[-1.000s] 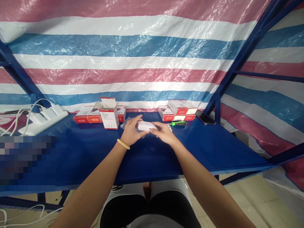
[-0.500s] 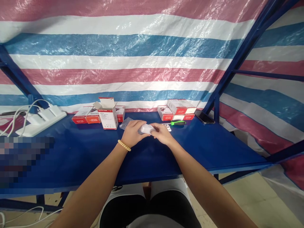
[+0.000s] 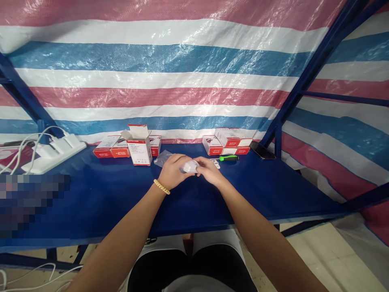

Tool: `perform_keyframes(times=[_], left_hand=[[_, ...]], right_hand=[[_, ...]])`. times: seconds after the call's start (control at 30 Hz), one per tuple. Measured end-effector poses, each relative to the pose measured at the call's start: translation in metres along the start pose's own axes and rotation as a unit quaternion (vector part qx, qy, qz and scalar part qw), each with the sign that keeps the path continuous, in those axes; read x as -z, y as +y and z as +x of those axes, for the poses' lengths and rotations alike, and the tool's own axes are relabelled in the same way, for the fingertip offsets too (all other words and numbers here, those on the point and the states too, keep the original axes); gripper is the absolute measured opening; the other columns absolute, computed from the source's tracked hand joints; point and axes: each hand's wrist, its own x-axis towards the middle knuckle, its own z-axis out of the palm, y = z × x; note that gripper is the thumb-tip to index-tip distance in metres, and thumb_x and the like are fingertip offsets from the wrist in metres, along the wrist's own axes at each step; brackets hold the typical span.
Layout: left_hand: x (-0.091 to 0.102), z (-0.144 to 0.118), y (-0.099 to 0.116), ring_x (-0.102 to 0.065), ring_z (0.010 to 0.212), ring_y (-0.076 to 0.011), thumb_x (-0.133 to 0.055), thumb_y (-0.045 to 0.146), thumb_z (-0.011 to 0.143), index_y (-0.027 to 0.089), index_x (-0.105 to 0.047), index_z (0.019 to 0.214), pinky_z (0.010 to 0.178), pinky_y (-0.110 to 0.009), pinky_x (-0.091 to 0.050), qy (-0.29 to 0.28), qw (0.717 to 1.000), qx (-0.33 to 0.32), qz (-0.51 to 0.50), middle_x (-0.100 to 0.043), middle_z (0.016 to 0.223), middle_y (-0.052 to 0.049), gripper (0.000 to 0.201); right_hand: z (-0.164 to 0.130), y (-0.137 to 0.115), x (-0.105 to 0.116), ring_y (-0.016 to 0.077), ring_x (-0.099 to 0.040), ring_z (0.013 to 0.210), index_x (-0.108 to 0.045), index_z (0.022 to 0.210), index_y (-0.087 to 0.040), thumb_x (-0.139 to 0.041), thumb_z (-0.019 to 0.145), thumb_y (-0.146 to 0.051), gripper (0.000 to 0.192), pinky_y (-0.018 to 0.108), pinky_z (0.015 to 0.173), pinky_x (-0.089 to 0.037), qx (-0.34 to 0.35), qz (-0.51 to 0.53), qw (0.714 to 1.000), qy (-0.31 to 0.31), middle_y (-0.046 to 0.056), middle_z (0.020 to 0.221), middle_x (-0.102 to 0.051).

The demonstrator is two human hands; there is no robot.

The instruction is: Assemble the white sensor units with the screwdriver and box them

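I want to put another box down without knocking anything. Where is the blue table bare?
Bare blue table runs along the near edge, between the hands and the power strip, and right of the screwdriver below the phone. The back edge is crowded: red-and-white boxes, a plastic bag.

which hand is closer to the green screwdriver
Right. The right hand sits just in front and left of the green screwdriver, not touching it. The left hand is farther left, on the other side of the small white device both hands hold.
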Motion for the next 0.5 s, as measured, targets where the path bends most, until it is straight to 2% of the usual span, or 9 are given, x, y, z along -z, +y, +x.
perform_keyframes(times=[0.13,0.27,0.43,0.5], left_hand=[[0.0022,0.0008,-0.0064,-0.065,0.096,-0.0225,-0.083,0.042,0.065,0.019,-0.064,0.104,0.085,-0.036,-0.054,0.032,0.999,0.021,-0.014,-0.069,0.102,-0.007,0.049],[0.0053,0.0021,-0.0077,-0.066,0.093,-0.0222,-0.087,0.033,0.06,0.019,-0.062,0.105,0.08,-0.035,-0.055,0.022,0.999,0.034,-0.023,-0.069,0.101,-0.007,0.053],[0.0058,0.0018,-0.0065,-0.066,0.091,-0.0212,-0.089,0.03,0.057,0.018,-0.059,0.108,0.078,-0.034,-0.055,0.031,0.997,0.056,-0.031,-0.068,0.101,-0.006,0.06],[0.0043,0.0,-0.0077,-0.067,0.09,-0.021,-0.089,0.031,0.056,0.018,-0.058,0.106,0.077,-0.033,-0.055,0.037,0.997,0.062,-0.037,-0.068,0.101,-0.006,0.06]], right_hand=[[0.0004,-0.0011,0.0042,0.0139,-0.059,0.069,-0.071,0.103,-0.018,-0.056,0.061,-0.019,0.044,0.026,0.054,-0.047,0.013,0.029,0.999,-0.006,0.004,0.099,-0.07],[0.0014,0.0005,0.006,0.016,-0.062,0.072,-0.071,0.11,-0.018,-0.063,0.062,-0.021,0.049,0.029,0.058,-0.048,0.004,0.023,0.999,0.022,0.007,0.108,-0.071],[0.0005,0.0015,0.0046,0.0225,-0.066,0.092,-0.072,0.109,-0.018,-0.071,0.06,-0.024,0.049,0.036,0.082,-0.052,0.012,0.031,0.998,0.044,0.006,0.11,-0.072],[-0.0003,0.0009,0.0042,0.0237,-0.066,0.097,-0.073,0.104,-0.017,-0.074,0.058,-0.026,0.047,0.037,0.086,-0.051,0.015,0.035,0.998,0.056,0.006,0.107,-0.073]])
